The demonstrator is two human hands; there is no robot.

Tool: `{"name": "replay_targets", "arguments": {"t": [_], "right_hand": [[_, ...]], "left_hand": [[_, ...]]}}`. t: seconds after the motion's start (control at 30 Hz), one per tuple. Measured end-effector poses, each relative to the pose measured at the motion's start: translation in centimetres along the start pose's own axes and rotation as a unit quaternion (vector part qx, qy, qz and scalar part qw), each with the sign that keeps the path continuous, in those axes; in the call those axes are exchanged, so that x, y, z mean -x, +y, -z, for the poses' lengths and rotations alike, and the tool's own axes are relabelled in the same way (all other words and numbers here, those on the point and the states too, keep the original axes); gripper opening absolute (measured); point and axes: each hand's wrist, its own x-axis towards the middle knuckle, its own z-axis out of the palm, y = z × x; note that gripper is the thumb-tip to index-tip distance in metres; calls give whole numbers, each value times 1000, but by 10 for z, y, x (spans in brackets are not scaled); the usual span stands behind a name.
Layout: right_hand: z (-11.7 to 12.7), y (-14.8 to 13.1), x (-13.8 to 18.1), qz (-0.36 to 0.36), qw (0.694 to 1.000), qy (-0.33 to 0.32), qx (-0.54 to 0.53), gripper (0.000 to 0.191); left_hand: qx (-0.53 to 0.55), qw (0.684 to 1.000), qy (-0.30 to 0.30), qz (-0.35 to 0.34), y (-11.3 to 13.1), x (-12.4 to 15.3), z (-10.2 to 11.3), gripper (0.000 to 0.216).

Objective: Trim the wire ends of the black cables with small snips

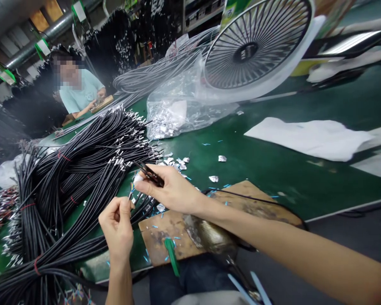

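Between thumb and curled fingers, my left hand [119, 224] pinches the end of a cable [131, 194], whose thin coloured wires fan out upward. Just above and to the right, my right hand [169, 188] is closed around a slim black tweezer-like tool [152, 174]; its exact kind is hard to make out. Something white covers a fingertip of that hand, close to the coloured wires. Behind both hands spreads a large pile of black cables [92, 156] with silvery ends, tied in bundles with red bands.
A wooden board [165, 237] with blue scraps and a green clamp-like piece [171, 256] lies below my hands. Beyond are foil bits [222, 158], a clear bag [168, 118] of silvery pieces, a fan [257, 46] and white paper [305, 137]. A co-worker [79, 87] sits across the table.
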Motion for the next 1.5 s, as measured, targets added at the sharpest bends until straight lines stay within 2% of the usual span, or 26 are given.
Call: {"name": "replay_targets", "arguments": {"t": [0.13, 0.23, 0.33, 0.43, 0.5, 0.57, 0.67, 0.73, 0.8, 0.87, 0.93, 1.0, 1.03, 1.17, 1.23, 1.3, 1.33, 1.37, 1.5], "right_hand": [[-2, 1, 0, -22, 1000, 5, -2, 15], [-4, 3, 1, -34, 999, 17, -6, 14], [-5, 3, 3, -4, 999, 31, 14, 16], [-4, 3, 3, 23, 999, 32, 30, 17], [-3, 4, 1, -10, 1000, 10, 4, 17], [-2, 5, -1, -44, 997, -39, -49, 17], [-1, 6, -2, -35, 990, -111, -81, 16], [-1, 6, -3, -1, 997, -78, -17, 17], [-1, 5, -2, 20, 998, -4, 61, 21], [-1, 6, -2, 4, 997, 23, 76, 23], [-2, 7, -3, -29, 999, -36, 29, 20], [-2, 7, -2, -22, 997, -78, 8, 19], [-3, 6, -1, 1, 997, -67, 25, 19], [-3, 5, 2, 115, 982, 71, 134, 21], [0, 5, 2, 138, 971, 126, 148, 20], [3, 5, 1, 136, 962, 186, 146, 15], [4, 6, 0, 129, 962, 196, 139, 14], [4, 6, 0, 118, 967, 187, 128, 15], [0, 6, -1, 50, 994, 46, 80, 25]], "left_hand": [[7, 1000, 11, 9, 1, 0, -3, 29], [-7, 999, 41, 8, 5, 0, -5, 26], [-31, 997, 75, -8, 9, 0, -8, 25], [-48, 995, 84, -32, 11, 1, -11, 23], [-48, 995, 80, -35, 11, 1, -12, 21], [-37, 997, 66, -25, 10, 0, -11, 21], [2, 1000, 29, 7, 8, -1, -9, 23], [30, 999, 19, 19, 5, -2, -8, 23], [45, 999, 20, 19, 4, -2, -8, 22], [44, 999, 20, 18, 3, -4, -9, 21], [41, 999, 15, 27, 3, -6, -9, 23], [41, 998, 7, 42, 4, -8, -9, 25], [40, 998, 0, 45, 5, -8, -9, 26], [19, 999, -11, 26, 9, -8, -8, 26], [22, 999, -4, 32, 8, -7, -7, 26], [37, 998, 8, 47, 6, -6, -7, 27], [44, 998, 13, 54, 5, -5, -6, 27], [48, 997, 18, 56, 3, -4, -6, 27], [42, 998, 27, 46, 1, -2, -6, 27]]}}
